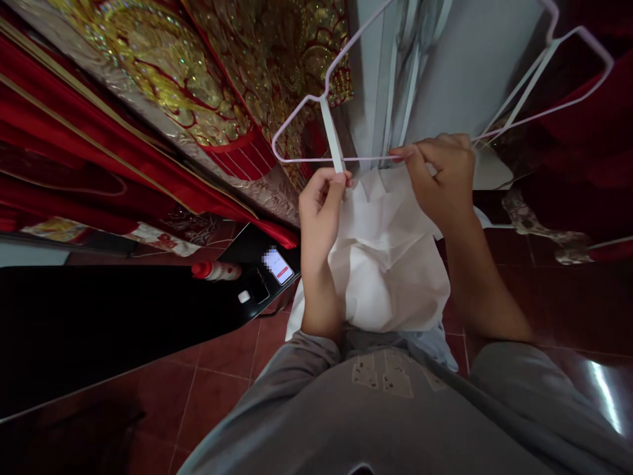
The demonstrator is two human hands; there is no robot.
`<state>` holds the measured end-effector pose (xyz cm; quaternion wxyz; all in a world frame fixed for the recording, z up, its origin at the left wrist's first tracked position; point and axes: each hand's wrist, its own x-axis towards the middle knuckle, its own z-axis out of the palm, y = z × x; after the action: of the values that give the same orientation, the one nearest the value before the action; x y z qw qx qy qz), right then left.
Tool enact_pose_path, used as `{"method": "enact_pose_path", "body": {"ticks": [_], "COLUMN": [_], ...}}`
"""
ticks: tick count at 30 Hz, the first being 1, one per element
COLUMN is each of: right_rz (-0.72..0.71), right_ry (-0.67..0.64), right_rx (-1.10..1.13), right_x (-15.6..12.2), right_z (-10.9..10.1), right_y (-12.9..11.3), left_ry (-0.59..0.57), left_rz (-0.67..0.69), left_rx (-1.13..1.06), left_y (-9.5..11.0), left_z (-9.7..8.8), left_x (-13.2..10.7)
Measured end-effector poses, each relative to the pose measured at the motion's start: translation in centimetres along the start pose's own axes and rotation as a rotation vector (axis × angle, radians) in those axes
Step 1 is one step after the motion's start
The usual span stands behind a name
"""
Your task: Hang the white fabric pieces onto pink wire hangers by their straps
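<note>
While a white cloth garment (390, 264) hangs just before the person's grey shirt (346, 422), the left hand (321, 198) clamps thumb and fingers on a flat white fabric strap (330, 132) sloping up to one notch of a slim, pale pink hanger (368, 158). The right hand (442, 175) pinches the hanger's lower bar. A lit phone (279, 267) lies by the right-hand end of a glossy black table (123, 330), a red-and-white bottle (216, 270) near its far edge. Beyond, I see a sequined red-and-gold costume (198, 86).
</note>
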<state>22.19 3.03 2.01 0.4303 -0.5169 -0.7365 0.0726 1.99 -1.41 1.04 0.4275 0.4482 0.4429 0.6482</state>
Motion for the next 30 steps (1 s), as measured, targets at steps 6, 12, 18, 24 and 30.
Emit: {"method": "enact_pose_path", "body": {"ticks": [6, 12, 18, 24, 30], "right_rz": [-0.002, 0.029, 0.022, -0.087, 0.126], "right_ry": [0.087, 0.025, 0.025, 0.039, 0.753], "right_rx": [0.006, -0.042, -0.040, 0.070, 0.368], "right_x": [0.1, -0.5, -0.5, -1.1, 0.0], "right_z": [0.4, -0.5, -0.5, -0.1, -1.8], "right_y": [0.1, -1.1, -1.3, -1.6, 1.4], "left_ry": [-0.065, 0.228, 0.287, 0.004, 0.009], "left_rz": [-0.053, 0.008, -0.026, 0.002, 0.011], "left_rx": [-0.326, -0.470, -0.298, -0.301, -0.289], "left_y": [5.9, 4.8, 1.3, -0.6, -1.5], "left_z": [-0.7, -3.3, -2.3, 1.9, 1.6], "left_x": [2.8, 4.4, 3.3, 2.9, 4.0]}}
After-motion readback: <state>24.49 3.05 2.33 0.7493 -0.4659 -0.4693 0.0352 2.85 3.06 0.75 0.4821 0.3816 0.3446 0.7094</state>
